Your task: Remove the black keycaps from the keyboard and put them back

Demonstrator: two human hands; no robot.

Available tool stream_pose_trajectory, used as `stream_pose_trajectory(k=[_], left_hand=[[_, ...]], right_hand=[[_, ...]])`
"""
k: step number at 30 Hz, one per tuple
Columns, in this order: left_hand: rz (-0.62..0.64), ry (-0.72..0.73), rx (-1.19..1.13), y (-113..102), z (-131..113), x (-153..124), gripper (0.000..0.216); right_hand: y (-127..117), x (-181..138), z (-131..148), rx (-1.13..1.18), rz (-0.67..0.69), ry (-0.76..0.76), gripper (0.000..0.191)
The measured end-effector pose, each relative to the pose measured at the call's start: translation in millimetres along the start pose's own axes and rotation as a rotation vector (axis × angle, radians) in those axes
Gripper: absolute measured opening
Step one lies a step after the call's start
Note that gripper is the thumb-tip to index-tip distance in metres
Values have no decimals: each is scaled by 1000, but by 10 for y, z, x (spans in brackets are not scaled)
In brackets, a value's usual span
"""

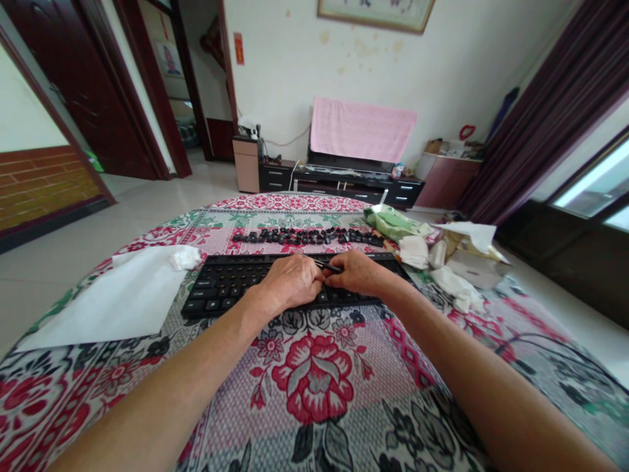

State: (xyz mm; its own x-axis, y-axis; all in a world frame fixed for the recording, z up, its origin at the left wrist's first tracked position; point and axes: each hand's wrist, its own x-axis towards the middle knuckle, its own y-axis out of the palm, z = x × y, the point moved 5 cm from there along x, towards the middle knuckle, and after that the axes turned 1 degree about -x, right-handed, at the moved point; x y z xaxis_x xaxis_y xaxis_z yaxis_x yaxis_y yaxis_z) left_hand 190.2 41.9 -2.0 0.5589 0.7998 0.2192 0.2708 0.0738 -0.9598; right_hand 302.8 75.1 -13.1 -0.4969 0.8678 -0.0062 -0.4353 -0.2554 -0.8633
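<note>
I see both hands down on the black keyboard [221, 285], meeting near its middle. Right hand [358, 272] is curled nearly closed, fingers pinched on a thin dark tool [328, 266], a slim straight stick poking out toward the left hand and slightly away from me. Left hand [289, 280] is half curled, knuckles up, fingertips touching the right hand's; I cannot tell whether it grips the tool or only rests against it. The keyboard lies directly under both hands, running out well to the left of the left hand and a little past the right. It is flat, matte plastic, low square keys in rows. Just beyond the hands, past the keyboard's far edge, a line of loose black keycaps [304, 236], small and blocky, sits on the cloth. Left of the left hand lies a smooth white sheet [122, 301] with a crumpled tissue [185, 257] at its far corner, just beside the keyboard's end. Beyond and right of the right hand lie a crinkly green packet [393, 223] and soft white tissue wads [457, 288]. The tablecloth [314, 380] under everything is woven, with red flowers and dark leaves.
</note>
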Motion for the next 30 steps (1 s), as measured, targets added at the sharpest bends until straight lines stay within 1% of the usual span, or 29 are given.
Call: stream_pose_trajectory(k=[3,9,13,16,20,24,30], left_hand=[[2,6,49,-13,-7,-7,27],[22,2,122,-25,0,-6,28],[47,-1,117,-33,-25,-6,29],[90,-18,115,-20,-17,-3,29],[136,26,70,19,27,14,27],[105,83,13,25,85,35,28],[50,58,-116,-1,141,39,30]], right_hand=[[-2,14,-19,17,19,5,19],[-9,13,-13,34,46,-40,21],[-7,15,4,17,45,-16,20],[8,20,-2,4,47,9,20],[16,7,-12,-19,33,-26,22],[10,-32,-8,19,45,-56,23],[-19,-69,36,-23,-7,-45,22]])
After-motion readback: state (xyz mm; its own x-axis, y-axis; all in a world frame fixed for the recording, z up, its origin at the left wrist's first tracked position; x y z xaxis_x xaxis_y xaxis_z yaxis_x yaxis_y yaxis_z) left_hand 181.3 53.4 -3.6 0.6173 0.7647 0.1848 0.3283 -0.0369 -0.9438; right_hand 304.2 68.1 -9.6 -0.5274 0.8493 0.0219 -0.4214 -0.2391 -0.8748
